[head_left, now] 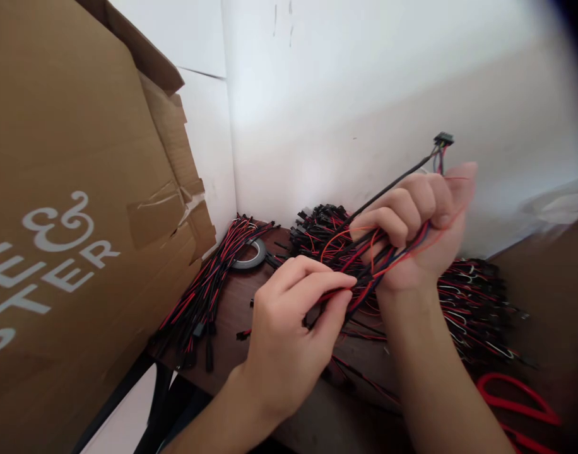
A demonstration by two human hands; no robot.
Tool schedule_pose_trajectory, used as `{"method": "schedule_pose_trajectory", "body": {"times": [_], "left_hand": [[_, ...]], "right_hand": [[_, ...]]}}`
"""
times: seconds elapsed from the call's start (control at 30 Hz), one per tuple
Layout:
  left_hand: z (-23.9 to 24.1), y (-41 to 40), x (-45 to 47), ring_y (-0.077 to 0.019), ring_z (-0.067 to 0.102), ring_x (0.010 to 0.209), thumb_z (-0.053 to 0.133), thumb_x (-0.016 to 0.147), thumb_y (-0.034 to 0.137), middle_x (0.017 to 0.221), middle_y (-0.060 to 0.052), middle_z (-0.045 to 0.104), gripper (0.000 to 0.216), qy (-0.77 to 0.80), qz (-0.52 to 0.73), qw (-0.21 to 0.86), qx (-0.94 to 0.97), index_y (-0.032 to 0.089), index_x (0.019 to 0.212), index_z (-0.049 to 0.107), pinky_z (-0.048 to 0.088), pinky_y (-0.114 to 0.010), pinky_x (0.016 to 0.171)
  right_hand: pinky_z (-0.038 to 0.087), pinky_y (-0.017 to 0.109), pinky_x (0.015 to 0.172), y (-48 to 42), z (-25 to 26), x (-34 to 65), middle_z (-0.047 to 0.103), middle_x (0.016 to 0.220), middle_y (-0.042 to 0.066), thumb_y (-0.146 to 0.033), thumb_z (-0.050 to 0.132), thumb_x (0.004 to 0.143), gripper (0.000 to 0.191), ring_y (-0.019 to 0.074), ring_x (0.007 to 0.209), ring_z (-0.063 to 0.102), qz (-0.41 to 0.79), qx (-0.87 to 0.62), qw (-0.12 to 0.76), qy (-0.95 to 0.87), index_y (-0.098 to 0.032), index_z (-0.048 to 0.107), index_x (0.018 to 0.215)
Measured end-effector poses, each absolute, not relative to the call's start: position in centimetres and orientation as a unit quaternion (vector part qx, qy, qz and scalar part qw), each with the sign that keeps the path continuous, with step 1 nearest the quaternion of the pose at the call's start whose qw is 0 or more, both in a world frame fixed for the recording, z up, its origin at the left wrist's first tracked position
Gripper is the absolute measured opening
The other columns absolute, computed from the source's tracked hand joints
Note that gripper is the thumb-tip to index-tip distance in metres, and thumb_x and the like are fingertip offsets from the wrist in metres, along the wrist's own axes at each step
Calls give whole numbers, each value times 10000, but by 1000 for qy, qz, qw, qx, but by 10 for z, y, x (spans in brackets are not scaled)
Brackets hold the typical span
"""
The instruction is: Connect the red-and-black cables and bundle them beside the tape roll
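1. I note a cardboard box (57, 221) at the far left. A sheaf of wires (199, 296) lies against its foot, and a tape roll (249, 253) sits just behind.
2. My left hand (289, 334) pinches the wire bundle (370, 268) between thumb and fingertips, above the table (230, 306).
3. My right hand (416, 227) is closed in a fist round the same bundle. Its black plug (443, 139) sticks up past the knuckles.
4. A wire pile (469, 302) lies behind both hands, and red scissors (520, 403) lie at the near right.

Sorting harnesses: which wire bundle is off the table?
The bundle in the right hand, black connector sticking up; the left hand pinches its wires. Other bundles lie flat.
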State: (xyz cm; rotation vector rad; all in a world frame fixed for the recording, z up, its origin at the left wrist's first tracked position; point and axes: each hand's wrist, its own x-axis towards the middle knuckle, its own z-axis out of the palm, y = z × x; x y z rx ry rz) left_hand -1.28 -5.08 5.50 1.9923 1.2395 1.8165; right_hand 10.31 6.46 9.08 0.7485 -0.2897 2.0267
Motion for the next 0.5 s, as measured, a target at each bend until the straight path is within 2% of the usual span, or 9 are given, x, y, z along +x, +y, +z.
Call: {"method": "schedule_pose_trajectory", "body": {"times": [0.07,0.13,0.2,0.23,0.3,0.4,0.5], "left_hand": [[56,-53,-12,-134,628,760,630,846,62,821,-43,669,151,414,603,66,679,184,886,710,539,-262,691],[58,-55,-12,-135,628,751,625,849,63,818,-40,670,159,416,602,60,679,195,880,707,540,-264,683],[59,-57,-13,-130,628,737,629,836,48,814,-32,667,168,425,604,76,670,195,864,703,537,-253,668],[60,-58,-14,-127,629,735,631,830,41,818,-28,667,170,431,606,93,662,193,861,701,535,-245,659],[63,-58,-20,-121,629,725,634,829,51,826,-23,668,159,444,619,126,636,189,868,702,524,-225,626],[69,-55,-33,-116,629,712,645,842,112,818,-18,677,108,465,654,122,584,189,869,715,513,-204,589],[77,-47,-49,-108,643,681,681,820,156,778,-7,698,61,493,689,84,524,184,838,732,524,-189,590]], "right_hand": [[147,237,297,68,90,105,251,378,-11,-618,396,936,711,37,319,134,812,358,438,-144,-207,202,389],[180,238,290,70,90,107,266,379,-7,-599,327,964,721,42,308,174,786,376,424,-247,-208,182,375],[204,226,296,66,95,108,261,393,-20,-519,360,986,696,45,325,184,767,315,447,-335,-205,190,388],[200,206,305,62,98,108,243,415,-36,-466,426,981,660,42,347,166,752,253,503,-344,-195,213,418],[191,189,326,50,106,104,225,463,-60,-441,536,942,574,43,385,144,726,61,560,-395,-181,360,462],[230,197,355,36,113,97,292,506,-59,-517,583,893,425,40,407,233,612,-123,611,-487,-186,641,633],[327,240,415,34,107,92,417,557,-22,-522,592,883,386,70,456,374,521,-200,616,-556,-184,713,743]]}}
